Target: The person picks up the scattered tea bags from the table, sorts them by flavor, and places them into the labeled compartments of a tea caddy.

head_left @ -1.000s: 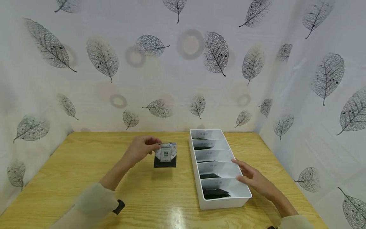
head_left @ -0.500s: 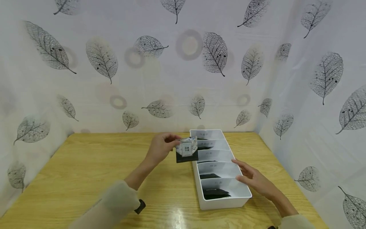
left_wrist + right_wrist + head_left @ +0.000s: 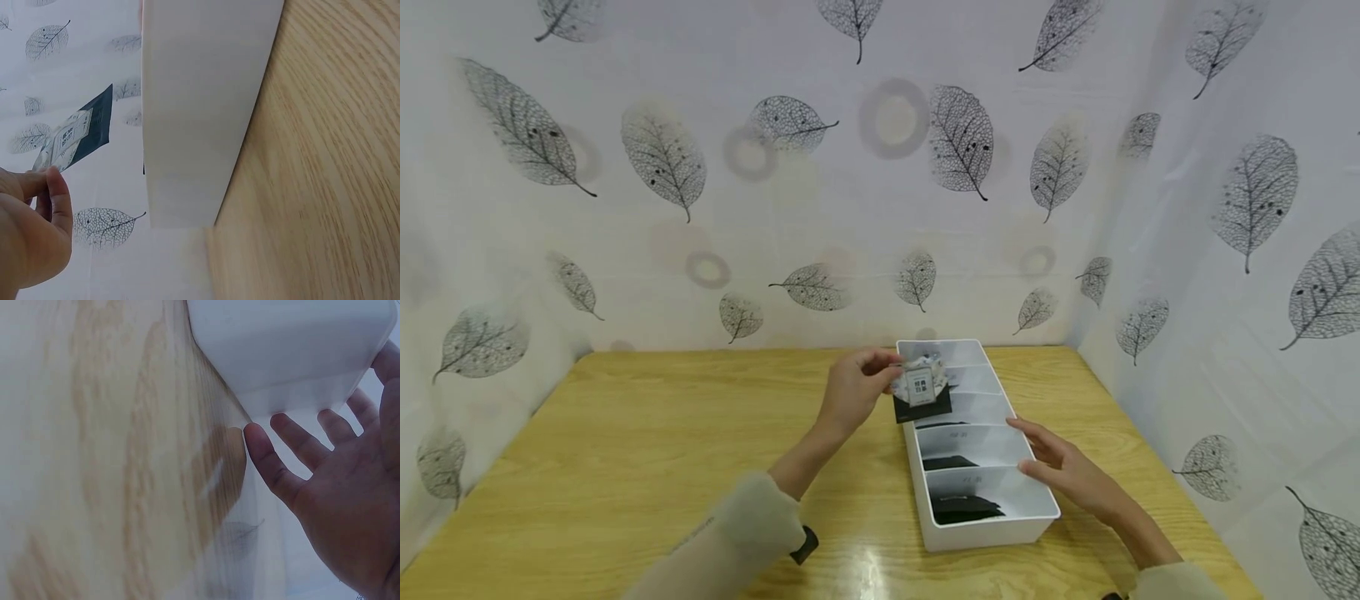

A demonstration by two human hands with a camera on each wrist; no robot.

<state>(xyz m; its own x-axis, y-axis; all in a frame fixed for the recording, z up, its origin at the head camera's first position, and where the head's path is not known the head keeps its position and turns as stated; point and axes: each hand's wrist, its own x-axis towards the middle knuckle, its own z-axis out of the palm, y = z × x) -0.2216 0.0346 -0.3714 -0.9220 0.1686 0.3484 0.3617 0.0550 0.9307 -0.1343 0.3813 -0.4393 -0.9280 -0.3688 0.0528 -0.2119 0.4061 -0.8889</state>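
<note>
My left hand (image 3: pixel 854 388) pinches the upper left corner of a flat tea sachet (image 3: pixel 921 385). The sachet is pale and patterned above and black below, with a framed label. It hangs over the left rim of a white divided box (image 3: pixel 987 532), around the second and third compartments from the back. In the left wrist view the sachet (image 3: pixel 80 132) is above the rim, apart from the box wall (image 3: pixel 200 112). My right hand (image 3: pixel 1070 473) rests against the box's right side, thumb near the rim. Its fingers (image 3: pixel 300 441) are spread along the wall in the right wrist view.
Dark sachets (image 3: pixel 964 507) lie low in the box's compartments, and faint labels mark the dividers. The box stands right of centre on a wooden table (image 3: pixel 625 450). A leaf-patterned curtain (image 3: pixel 820 200) encloses the back and sides.
My left hand has carried the tea sachet to the right, from over the table to above the box. My right hand and the box have stayed in place.
</note>
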